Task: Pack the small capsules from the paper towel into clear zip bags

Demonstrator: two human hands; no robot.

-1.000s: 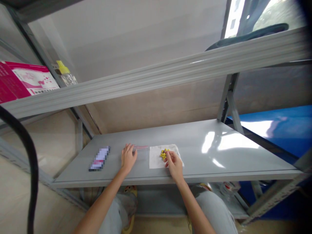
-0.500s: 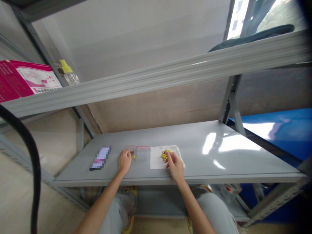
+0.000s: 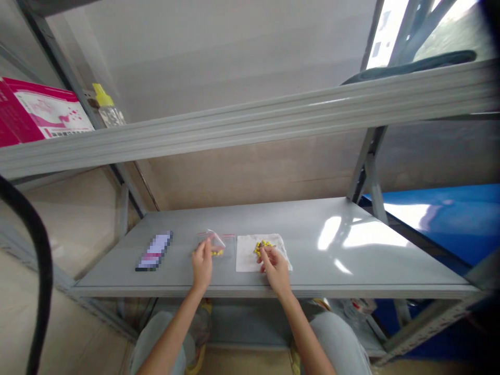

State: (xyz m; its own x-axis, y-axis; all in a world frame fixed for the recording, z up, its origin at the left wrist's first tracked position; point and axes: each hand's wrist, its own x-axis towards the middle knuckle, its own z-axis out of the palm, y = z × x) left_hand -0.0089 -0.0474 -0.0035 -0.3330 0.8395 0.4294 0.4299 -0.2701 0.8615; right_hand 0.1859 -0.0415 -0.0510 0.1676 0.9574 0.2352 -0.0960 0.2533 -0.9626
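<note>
On the grey metal shelf (image 3: 351, 260) lies a white paper sheet (image 3: 244, 255) with a small heap of yellow beads (image 3: 262, 245). My right hand (image 3: 273, 265) rests on the sheet, its fingertips pinched at the near edge of the heap. My left hand (image 3: 202, 263) holds up a small clear zip bag (image 3: 215, 242) with a red strip; a few yellow beads show inside it. A second clear bag (image 3: 229, 240) lies flat between the hands.
A dark flat device (image 3: 153, 251) lies on the shelf to the left. The upper shelf beam (image 3: 250, 127) overhangs, with a pink box (image 3: 39, 112) and a yellow-capped bottle (image 3: 106, 109) on it. A black cable (image 3: 37, 271) hangs at left; a blue surface (image 3: 449, 208) sits at right.
My left hand drew back from the flat bag and lifted a small bag, tilting it upright. My right hand stayed at the bead heap.
</note>
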